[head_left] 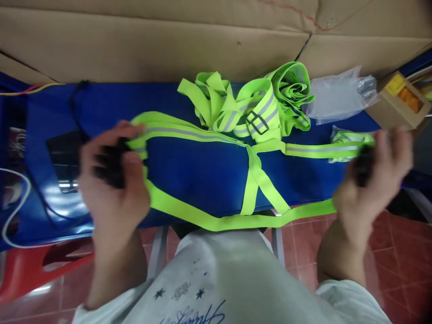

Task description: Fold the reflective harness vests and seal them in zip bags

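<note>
A neon yellow-green strap harness with grey reflective stripes is stretched across the blue table. My left hand is closed round its left end, together with a black piece, perhaps a buckle, blurred by motion. At the right, my right hand grips the other end, also with a dark piece between the fingers. Between the hands, straps cross near the middle, and a lower strap hangs along the table's front edge. Behind them lies a heap of similar straps with a black buckle.
Clear plastic bags and a small cardboard box are at the back right. A bagged strap bundle lies near my right hand. Brown cardboard lines the back. At the left are a black flat object and cables.
</note>
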A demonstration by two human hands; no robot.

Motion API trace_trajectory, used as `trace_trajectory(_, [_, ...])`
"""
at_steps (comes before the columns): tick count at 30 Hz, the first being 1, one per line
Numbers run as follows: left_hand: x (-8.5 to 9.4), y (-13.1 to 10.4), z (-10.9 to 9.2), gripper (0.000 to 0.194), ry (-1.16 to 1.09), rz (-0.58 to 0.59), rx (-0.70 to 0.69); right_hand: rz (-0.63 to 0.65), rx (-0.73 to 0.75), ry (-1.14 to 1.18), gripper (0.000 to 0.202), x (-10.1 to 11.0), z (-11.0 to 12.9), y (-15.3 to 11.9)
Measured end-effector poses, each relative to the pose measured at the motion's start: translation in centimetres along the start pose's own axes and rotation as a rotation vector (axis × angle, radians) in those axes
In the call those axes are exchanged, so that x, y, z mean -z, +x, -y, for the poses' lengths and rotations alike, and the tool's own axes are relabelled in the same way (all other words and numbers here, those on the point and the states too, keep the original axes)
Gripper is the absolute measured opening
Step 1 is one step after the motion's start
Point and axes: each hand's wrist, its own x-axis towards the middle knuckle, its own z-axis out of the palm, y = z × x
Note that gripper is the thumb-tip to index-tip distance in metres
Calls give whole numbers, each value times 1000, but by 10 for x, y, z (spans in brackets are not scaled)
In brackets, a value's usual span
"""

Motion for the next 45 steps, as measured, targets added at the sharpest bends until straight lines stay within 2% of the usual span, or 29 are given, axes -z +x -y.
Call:
trace_trajectory(1, [-9,-2,-3,32,37,21,-60,82,90,11,69,-9,25,2])
trace_trajectory(2, [-19,-5,-9,32,95,77,-118,170,111,57,75,-18,48,4])
trace_trajectory(5, [-45,-14,-30,52,270,284,-259,333,173,155,82,-42,102,6])
trace_trajectory(7, [-57,-19,-41,61,362,349,-317,382,206,212,81,-53,121,6])
trace_trajectory(9, [-64,-22,-46,62,402,349,-353,414,219,258,79,-61,131,5])
trace_trajectory(14, [-69,-24,-44,58,433,319,-353,494,219,336,85,-66,131,1])
trace_trajectory(17, [-69,-22,-42,54,454,325,-403,535,224,384,89,-65,127,-2])
trace_trajectory(28, [-71,-20,-42,45,471,341,-489,587,313,422,83,-59,115,-1])
trace_trajectory(37, [-74,-23,-44,52,436,455,-532,690,310,434,81,-68,112,-1])
trace_trajectory(42, [-84,-27,-46,66,338,391,-436,634,251,441,84,-71,125,-1])
trace_trajectory(45, [-73,-19,-44,77,130,512,-398,639,225,508,91,-67,123,1])
